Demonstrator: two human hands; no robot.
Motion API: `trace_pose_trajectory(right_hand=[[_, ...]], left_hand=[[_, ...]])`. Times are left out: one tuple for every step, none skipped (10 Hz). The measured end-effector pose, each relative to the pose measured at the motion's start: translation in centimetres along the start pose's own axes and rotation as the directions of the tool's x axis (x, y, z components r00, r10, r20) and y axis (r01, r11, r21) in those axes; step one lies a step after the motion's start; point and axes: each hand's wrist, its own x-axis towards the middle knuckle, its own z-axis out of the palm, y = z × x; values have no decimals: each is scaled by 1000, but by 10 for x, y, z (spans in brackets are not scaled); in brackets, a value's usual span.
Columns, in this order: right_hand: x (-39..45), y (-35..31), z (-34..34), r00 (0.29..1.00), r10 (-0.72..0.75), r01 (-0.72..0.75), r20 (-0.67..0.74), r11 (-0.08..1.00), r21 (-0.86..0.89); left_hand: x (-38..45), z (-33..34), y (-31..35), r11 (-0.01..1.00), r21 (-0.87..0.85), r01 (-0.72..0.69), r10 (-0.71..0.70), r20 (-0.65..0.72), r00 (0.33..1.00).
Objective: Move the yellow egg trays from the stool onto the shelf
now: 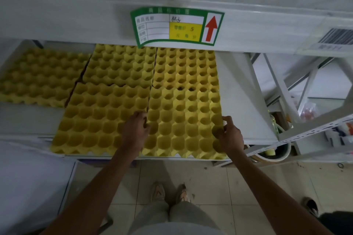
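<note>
Five yellow egg trays of moulded pulp, each a grid of round cups with scalloped edges, lie on the smooth white metal shelf (246, 101) across the middle of the frame. My hands are on the front right tray (184, 122), at centre frame, whose near edge sticks out slightly over the shelf lip. My left hand (136, 131) rests curled on its left edge, at the seam with the front left tray (99, 120); I cannot tell whether it grips or only presses. My right hand (230, 134) pinches the tray's right edge between thumb and fingers. Two more trays sit behind, and a fifth tray (41, 76) lies at the left of the frame. A green-bordered price label (176, 25) with a red arrow hangs above.
</note>
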Motion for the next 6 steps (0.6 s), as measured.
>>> trace_pose_trajectory(right_hand=[[2,1,-1,1000,-20,20,4,999,-39],[2,-2,-3,1000,-30,30,11,996,-83],[-3,-6,-11,999,-29,34,36,987,-158],[-3,-14,-29,991,-15,41,133,980,-194],[-20,-12,-57,981,-68,106,181,972,-210],[-46,-12,-95,965,-203,238,164,942,-236]], left_hand=[[0,5,-4,1000,19,-15,15,-38,999],[1,2,-1,1000,26,1,0,-53,999],[-4,-7,4,1000,9,-2,2,0,1000],[-8,-27,11,1000,22,-16,15,66,998],[-39,-54,22,998,70,-3,-2,80,997],[-86,-83,36,995,94,30,-33,31,999]])
